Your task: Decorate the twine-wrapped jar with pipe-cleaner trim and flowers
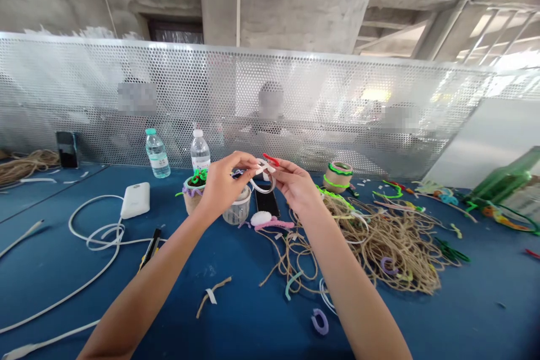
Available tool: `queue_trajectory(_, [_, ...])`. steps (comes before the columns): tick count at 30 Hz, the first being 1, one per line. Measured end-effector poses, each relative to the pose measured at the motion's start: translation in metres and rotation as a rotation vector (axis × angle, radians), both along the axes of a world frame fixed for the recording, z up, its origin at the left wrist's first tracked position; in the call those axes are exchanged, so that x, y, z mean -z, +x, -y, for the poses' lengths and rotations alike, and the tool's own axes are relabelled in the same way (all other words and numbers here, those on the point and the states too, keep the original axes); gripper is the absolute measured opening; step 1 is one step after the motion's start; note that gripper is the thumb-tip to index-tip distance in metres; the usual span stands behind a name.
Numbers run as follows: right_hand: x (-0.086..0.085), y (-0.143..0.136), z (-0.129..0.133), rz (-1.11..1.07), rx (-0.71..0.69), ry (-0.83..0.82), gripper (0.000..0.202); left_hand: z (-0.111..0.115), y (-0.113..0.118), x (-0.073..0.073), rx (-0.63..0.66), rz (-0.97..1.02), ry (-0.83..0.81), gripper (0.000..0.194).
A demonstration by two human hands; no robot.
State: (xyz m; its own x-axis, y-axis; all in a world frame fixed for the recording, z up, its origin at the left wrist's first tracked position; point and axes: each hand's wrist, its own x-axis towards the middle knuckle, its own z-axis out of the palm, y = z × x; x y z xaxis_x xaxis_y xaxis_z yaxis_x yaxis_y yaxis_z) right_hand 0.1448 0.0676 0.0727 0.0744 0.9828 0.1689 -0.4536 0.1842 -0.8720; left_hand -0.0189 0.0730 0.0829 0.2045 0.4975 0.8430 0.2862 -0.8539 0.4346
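Above the blue flat surface point(253, 329), the left hand point(231, 181) and right hand point(294, 181) pinch a thin white strip bent into a loop point(265, 167) between their fingertips, with a slim red strip point(270, 159) at the right fingers; below the loop show a clear jar point(237, 211) and a black rectangular phone point(268, 205), while tangled brown twine point(390, 250) lies beside the right forearm

The single view looks from the wearer's head, forward and down over the blue table point(464, 315), near enough that forearms point(343, 281) enter around seven and five o'clock and the left hand point(225, 183) and right hand point(297, 183) show near centre; the perforated screen point(219, 79) stands farther off, toward twelve.
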Motion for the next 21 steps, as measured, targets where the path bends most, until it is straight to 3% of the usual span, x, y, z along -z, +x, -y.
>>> queue_trajectory(4, [-0.003, -0.001, 0.004, 0.031, -0.041, 0.017, 0.022, 0.000, -0.001, -0.002, -0.021, 0.016, 0.022, 0.007])
queue_trajectory(7, [-0.005, -0.003, 0.007, 0.015, -0.074, -0.002, 0.019, -0.001, 0.000, -0.001, 0.032, 0.092, -0.022, 0.007])
queue_trajectory(12, [-0.006, -0.006, 0.007, -0.023, -0.124, -0.038, 0.022, -0.006, 0.002, 0.004, 0.033, 0.119, -0.084, 0.019])
queue_trajectory(16, [-0.004, -0.010, 0.007, -0.012, -0.188, -0.076, 0.028, -0.012, 0.002, 0.006, 0.001, 0.182, -0.094, 0.010])
queue_trajectory(21, [-0.002, -0.016, 0.006, -0.033, -0.292, -0.142, 0.015, -0.014, 0.001, 0.006, 0.010, 0.188, -0.117, 0.012])
